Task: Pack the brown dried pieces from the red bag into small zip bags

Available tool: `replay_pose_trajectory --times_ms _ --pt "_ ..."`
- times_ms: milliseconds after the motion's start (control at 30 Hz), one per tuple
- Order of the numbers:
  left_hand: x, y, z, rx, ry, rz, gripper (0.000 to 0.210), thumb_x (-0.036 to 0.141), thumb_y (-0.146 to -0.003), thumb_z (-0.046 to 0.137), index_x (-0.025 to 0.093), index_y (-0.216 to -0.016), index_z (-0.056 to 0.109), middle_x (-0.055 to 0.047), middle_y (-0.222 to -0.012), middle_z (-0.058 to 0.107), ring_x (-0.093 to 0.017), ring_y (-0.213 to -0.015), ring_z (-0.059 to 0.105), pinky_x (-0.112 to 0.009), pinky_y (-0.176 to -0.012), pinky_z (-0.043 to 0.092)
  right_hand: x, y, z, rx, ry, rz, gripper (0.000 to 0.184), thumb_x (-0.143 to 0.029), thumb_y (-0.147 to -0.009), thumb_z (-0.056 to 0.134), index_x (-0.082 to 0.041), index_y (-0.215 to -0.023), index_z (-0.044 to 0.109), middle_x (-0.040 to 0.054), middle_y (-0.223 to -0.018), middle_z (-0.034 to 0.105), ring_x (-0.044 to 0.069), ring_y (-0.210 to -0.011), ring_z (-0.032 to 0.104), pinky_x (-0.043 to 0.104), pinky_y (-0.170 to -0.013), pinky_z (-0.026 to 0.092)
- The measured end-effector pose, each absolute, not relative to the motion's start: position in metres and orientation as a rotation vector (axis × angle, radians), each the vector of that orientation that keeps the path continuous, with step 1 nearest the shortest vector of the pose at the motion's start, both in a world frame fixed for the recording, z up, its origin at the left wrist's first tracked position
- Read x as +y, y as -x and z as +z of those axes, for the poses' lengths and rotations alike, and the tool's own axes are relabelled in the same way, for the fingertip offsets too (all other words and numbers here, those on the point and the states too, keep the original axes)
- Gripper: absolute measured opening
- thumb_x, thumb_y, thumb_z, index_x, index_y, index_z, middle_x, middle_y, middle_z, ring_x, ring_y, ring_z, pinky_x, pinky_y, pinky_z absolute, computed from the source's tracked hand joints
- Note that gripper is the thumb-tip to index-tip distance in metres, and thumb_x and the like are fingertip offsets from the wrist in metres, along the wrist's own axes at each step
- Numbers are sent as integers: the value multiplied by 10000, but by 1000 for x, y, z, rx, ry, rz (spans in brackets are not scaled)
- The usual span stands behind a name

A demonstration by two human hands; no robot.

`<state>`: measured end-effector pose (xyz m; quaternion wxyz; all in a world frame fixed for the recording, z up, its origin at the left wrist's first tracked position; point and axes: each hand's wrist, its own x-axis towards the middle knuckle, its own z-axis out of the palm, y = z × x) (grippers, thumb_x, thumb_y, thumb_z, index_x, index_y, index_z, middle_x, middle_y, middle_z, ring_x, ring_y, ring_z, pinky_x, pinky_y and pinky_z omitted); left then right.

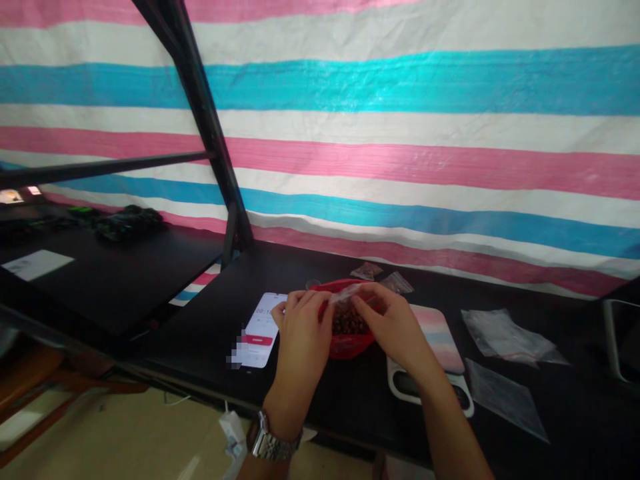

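Both hands work above the near middle of the black table (pixel 200 327), held close together with the fingers curled inward. The left hand (pixel 305 320) pinches the left part of a small clear plastic bag (pixel 346 293), its thumb and fingertips drawn narrowly together. The right hand (pixel 393 320) grips the right part of the same bag, thumb close to the bent fingers; whether the bag's mouth is parted between them I cannot tell. The bag sits over the far part of an open red bag (pixel 350 348), in which small brown pieces (pixel 350 323) lie, seen between the two hands. Just left of the left hand a phone (pixel 261 340) lies face up, showing a timer. Right of the red bag, partly behind the right forearm, is a white scale (pixel 437 340) with a striped top. Farther right lie flat clear bags (pixel 505 337), one more (pixel 505 397) nearer. Two small filled bags, one (pixel 367 270) left of the other (pixel 397 283), lie beyond the red bag.
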<state>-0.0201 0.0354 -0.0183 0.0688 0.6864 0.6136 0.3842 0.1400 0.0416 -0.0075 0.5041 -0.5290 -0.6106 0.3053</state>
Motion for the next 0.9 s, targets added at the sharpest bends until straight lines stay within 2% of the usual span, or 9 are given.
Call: replay_pose_trajectory --times_ms 167,433,633,800,900 --pt "37 17 -19 1867 -2040 1154 146 193 -987 653 262 -977 782 -53 -1094 833 -331 -1105 669 -490 -937 375 41 -140 -6 -1414 1358 557 243 -429 -858 675 -210 -867 779 71 -862 796 242 -748 697 372 -745 553" --pt "37 19 -17 1864 -2056 1125 164 186 -998 637 264 -1005 780 -51 -1079 830 -327 -1085 673 -479 -911 372 43 -138 -10 -1513 1316 579 232 -397 -886 643 -214 -869 784 67 -872 799 239 -777 706 365 -786 553" --pt "36 16 -16 1849 -2036 1132 161 184 -1002 647 267 -1016 784 -43 -1078 836 -316 -1086 672 -473 -925 365 43 -142 -11 -1437 1321 588 297 -424 -910 630 -197 -995 801 82 -956 812 244 -796 711 369 -788 553" --pt "35 14 -12 1835 -2007 1122 156 166 -998 656 254 -1021 783 -38 -1060 837 -305 -1095 677 -464 -937 366 44 -143 -12 -1512 1292 580 273 -363 -909 608 -197 -1008 800 82 -985 805 239 -850 711 373 -847 547" --pt "35 14 -10 1832 -1998 1128 150 152 -985 666 252 -1009 775 -32 -1075 835 -305 -1103 674 -464 -943 367 43 -144 -11 -1533 1256 538 235 -359 -899 623 -199 -947 788 84 -993 790 233 -873 702 356 -835 542"
